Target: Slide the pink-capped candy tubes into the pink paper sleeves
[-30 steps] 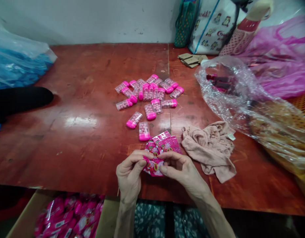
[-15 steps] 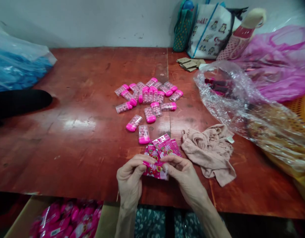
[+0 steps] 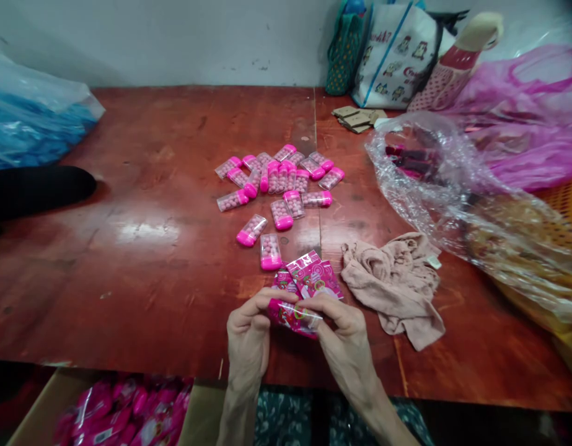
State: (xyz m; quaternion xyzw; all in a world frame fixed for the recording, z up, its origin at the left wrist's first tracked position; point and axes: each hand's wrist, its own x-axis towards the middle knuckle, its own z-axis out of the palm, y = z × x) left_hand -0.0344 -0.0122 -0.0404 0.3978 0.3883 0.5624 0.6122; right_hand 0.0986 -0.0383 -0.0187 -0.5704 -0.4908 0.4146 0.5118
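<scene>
1. The left hand (image 3: 249, 331) and the right hand (image 3: 342, 331) meet at the near edge of the red tabletop (image 3: 141, 260); both are pinched shut on one pink sachet (image 3: 294, 316), the left at its left end, the right along its right end and top.
2. The sachet is held just above the tabletop, between the two hands; just behind it lies a small heap of loose pink sachets (image 3: 311, 277).
3. Farther back a cluster of clear capsules with pink caps (image 3: 279, 186) is scattered near the middle of the tabletop; the closest one (image 3: 269, 252) lies just beside the loose heap.
4. A crumpled beige cloth (image 3: 397, 285) lies right of the hands; a clear plastic bag (image 3: 457, 192) spreads beyond it.
5. Below the tabletop's near edge a cardboard box (image 3: 193, 409) holds more pink packets.
</scene>
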